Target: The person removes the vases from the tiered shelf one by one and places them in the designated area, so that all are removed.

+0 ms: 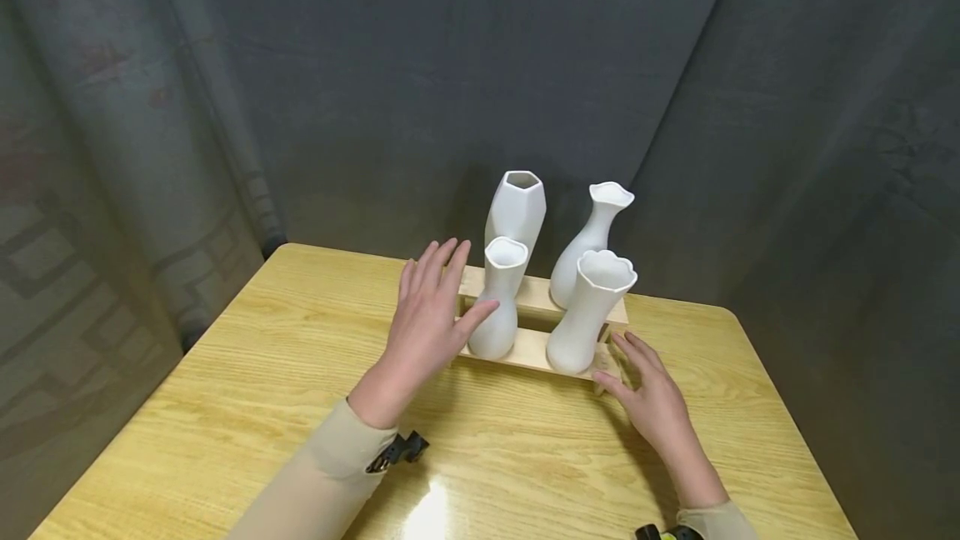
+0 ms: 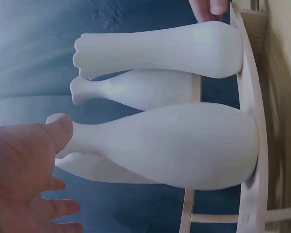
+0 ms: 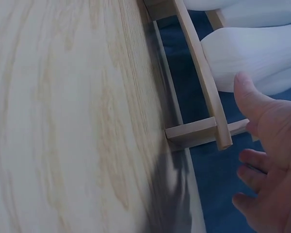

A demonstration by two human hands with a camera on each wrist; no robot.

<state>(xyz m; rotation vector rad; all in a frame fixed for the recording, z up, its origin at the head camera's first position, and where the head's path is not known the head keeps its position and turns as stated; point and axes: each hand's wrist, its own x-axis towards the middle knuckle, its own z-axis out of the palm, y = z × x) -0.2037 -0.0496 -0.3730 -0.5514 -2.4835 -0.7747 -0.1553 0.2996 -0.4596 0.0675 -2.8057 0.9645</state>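
Observation:
Several white vases stand on a two-step wooden rack (image 1: 528,348). On the lower front step are a narrow-necked vase (image 1: 495,329) at left and a scallop-rimmed vase (image 1: 581,327) at right. The upper step bears a faceted vase (image 1: 517,211) with an angular mouth and a slim-necked vase (image 1: 579,257) with a wavy rim. My left hand (image 1: 422,315) is spread at the rack's left side, its thumb by the front left vase; contact is unclear. Beside the rack's right end, my right hand (image 1: 654,398) has loosely bent fingers and holds nothing (image 3: 276,170).
The rack sits near the back edge of a light wood-grain table (image 1: 300,373). Dark grey curtain (image 1: 420,90) hangs behind the table, and patterned curtain (image 1: 82,215) hangs at the left. Black wrist devices (image 1: 401,450) are worn at both sleeves.

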